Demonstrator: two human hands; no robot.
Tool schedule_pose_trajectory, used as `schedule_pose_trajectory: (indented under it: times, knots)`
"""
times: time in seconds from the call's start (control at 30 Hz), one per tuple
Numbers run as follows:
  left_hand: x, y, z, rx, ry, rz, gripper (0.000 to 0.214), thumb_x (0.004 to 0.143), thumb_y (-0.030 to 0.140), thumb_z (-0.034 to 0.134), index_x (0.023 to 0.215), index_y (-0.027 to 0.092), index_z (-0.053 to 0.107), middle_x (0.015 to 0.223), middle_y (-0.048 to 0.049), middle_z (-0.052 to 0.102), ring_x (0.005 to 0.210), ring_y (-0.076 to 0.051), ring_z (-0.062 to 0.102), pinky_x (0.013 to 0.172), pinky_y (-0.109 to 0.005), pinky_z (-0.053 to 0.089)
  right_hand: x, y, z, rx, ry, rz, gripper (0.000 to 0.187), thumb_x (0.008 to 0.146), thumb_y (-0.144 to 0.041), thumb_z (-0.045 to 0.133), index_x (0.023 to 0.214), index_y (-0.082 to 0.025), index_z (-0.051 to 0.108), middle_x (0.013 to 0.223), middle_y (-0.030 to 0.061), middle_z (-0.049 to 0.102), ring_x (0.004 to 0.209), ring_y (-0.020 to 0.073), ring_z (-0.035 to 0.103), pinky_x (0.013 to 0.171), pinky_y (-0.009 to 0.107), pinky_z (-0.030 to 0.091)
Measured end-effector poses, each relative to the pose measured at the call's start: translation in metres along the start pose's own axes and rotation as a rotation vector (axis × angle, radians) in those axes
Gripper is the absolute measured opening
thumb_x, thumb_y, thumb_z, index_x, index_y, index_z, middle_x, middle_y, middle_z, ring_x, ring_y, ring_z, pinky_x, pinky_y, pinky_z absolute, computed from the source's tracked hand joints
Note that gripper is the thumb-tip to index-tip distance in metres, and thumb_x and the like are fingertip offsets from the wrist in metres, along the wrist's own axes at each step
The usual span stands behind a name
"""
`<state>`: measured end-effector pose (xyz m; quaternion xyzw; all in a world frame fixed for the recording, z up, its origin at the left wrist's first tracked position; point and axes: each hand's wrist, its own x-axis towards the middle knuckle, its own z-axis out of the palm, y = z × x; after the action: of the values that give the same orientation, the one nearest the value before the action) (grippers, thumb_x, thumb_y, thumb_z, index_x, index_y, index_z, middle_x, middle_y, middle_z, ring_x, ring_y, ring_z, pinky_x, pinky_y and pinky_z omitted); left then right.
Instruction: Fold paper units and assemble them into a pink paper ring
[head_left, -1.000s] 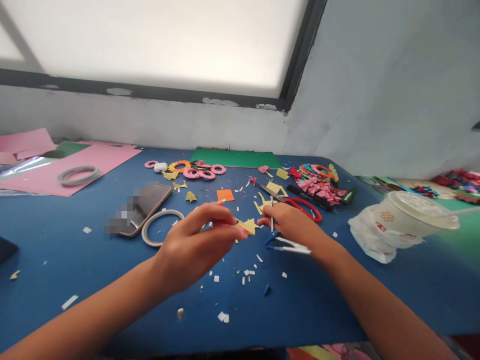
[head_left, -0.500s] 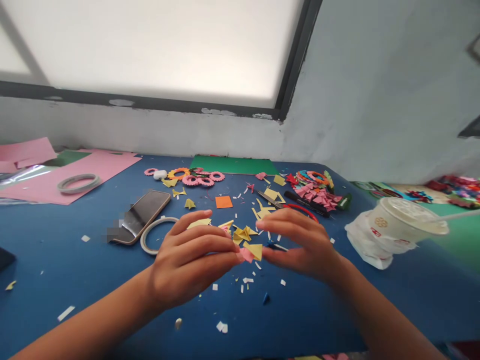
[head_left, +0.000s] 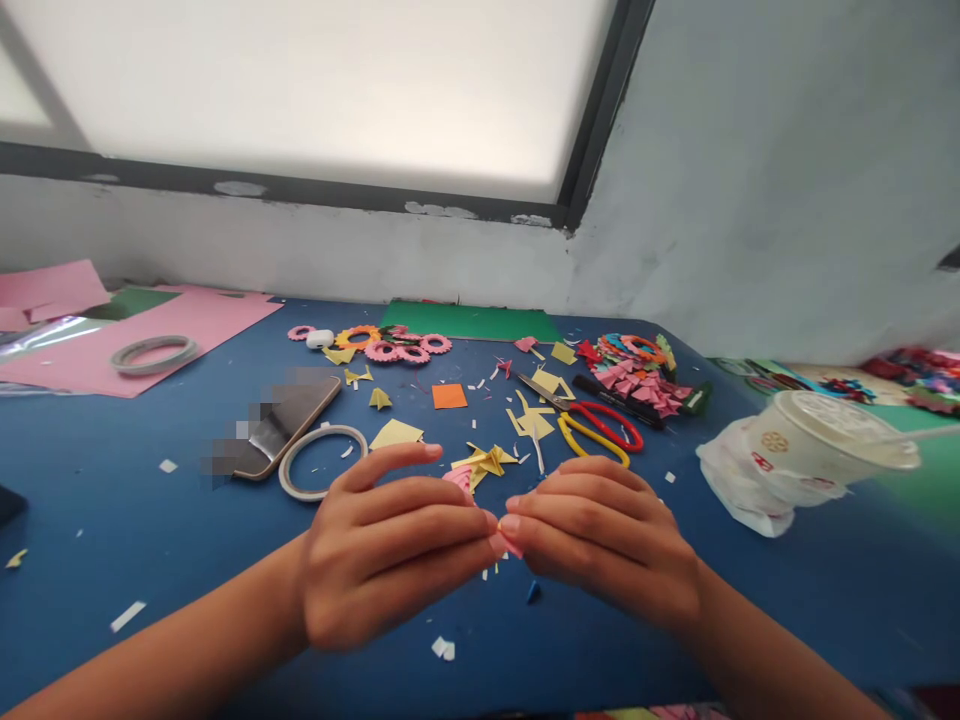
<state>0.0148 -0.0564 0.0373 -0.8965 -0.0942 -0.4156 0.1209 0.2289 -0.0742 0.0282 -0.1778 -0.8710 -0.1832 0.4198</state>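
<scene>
My left hand (head_left: 386,545) and my right hand (head_left: 600,535) meet fingertip to fingertip low over the blue table (head_left: 105,520). Both pinch a small pink paper piece (head_left: 459,478), most of it hidden by the fingers. Just beyond them lie folded yellow paper pieces (head_left: 487,460). Red and yellow scissors (head_left: 592,425) rest past my right hand. A tape ring (head_left: 322,460) and a phone (head_left: 289,425) lie beyond my left hand.
Pink paper rings (head_left: 405,347), an orange square (head_left: 449,396), a green sheet (head_left: 472,320) and a heap of coloured scraps (head_left: 637,370) lie further back. Pink sheets (head_left: 112,345) with another tape ring (head_left: 154,353) sit far left. A lidded cup in a bag (head_left: 810,445) stands right.
Both hands have drawn closer to me and come together. My right hand left the spot by the scissors and now pinches the pink piece with the left; the yellow piece is no longer held.
</scene>
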Motion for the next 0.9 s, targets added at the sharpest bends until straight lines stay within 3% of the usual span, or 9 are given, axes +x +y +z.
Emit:
schedule_pose_trajectory:
  times: [0.1,0.3,0.7,0.8,0.9]
  knots:
    - [0.000,0.005,0.002,0.016,0.053,-0.040,0.030,0.094,0.016,0.039,0.082,0.022,0.066,0.080,0.0095,0.071,0.077,-0.006,0.065,0.097,-0.026,0.041,0.001,-0.006,-0.004,0.011,-0.008,0.021,0.010,0.085,-0.014,0.056,0.085,-0.011,0.066,0.079,0.0020,0.071,0.075,0.0094,0.064,0.073,0.023,0.050]
    - [0.001,0.006,0.001,0.027,0.092,0.024,0.034,0.094,0.013,0.036,0.082,0.023,0.067,0.082,0.0104,0.072,0.077,-0.005,0.065,0.096,-0.024,0.043,0.001,-0.009,-0.007,0.033,0.017,0.068,0.015,0.088,-0.017,0.053,0.081,-0.014,0.065,0.076,-0.0007,0.071,0.073,0.0078,0.063,0.075,0.022,0.049]
    - [0.004,0.015,0.001,0.067,0.144,-0.040,0.031,0.092,0.017,0.045,0.072,0.027,0.066,0.078,0.0160,0.071,0.066,-0.005,0.065,0.090,-0.025,0.048,0.010,-0.008,0.002,0.217,0.157,0.160,0.015,0.084,-0.017,0.060,0.071,-0.022,0.067,0.067,-0.0051,0.067,0.065,0.0068,0.060,0.077,0.024,0.049]
    - [0.004,0.015,0.001,0.039,0.159,-0.087,0.033,0.093,0.018,0.043,0.071,0.026,0.066,0.075,0.0149,0.071,0.066,-0.005,0.065,0.089,-0.025,0.048,0.008,-0.007,0.004,0.189,0.160,0.154,0.011,0.081,-0.015,0.062,0.075,-0.022,0.068,0.071,-0.0039,0.068,0.066,0.0077,0.060,0.075,0.026,0.049]
    - [0.003,0.012,0.000,0.028,0.121,-0.032,0.030,0.092,0.016,0.044,0.074,0.025,0.067,0.078,0.0132,0.072,0.070,-0.006,0.066,0.092,-0.025,0.047,0.006,-0.006,0.004,0.138,0.125,0.116,0.010,0.082,-0.014,0.060,0.082,-0.021,0.068,0.075,-0.0023,0.070,0.068,0.0088,0.060,0.074,0.027,0.049]
